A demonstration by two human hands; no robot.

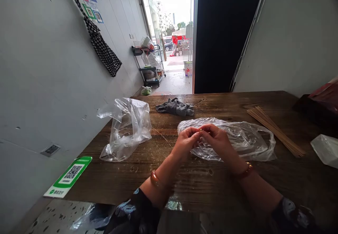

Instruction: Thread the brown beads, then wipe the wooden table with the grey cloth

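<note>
My left hand point(188, 139) and my right hand point(217, 139) meet fingertip to fingertip above the wooden table point(192, 177). Both are closed in a pinch around something tiny, too small and too covered by the fingers to name. Right beneath and behind them lies a clear plastic bag point(243, 139), crumpled and stretched out to the right; whether the fingers touch it I cannot tell. Another clear plastic bag point(141, 121) sits loosely open to the left of my left hand. A thin strand point(162, 137) lies on the wood between that bag and my left hand.
A grey cloth point(175, 107) lies bunched at the table's far side. Thin wooden sticks point(276, 131) lie in a bundle at the right, near a white container point(326, 149). A green QR-code card point(69, 176) is at the left edge. Beyond the table stands a loaded cart point(150, 68) beside a doorway.
</note>
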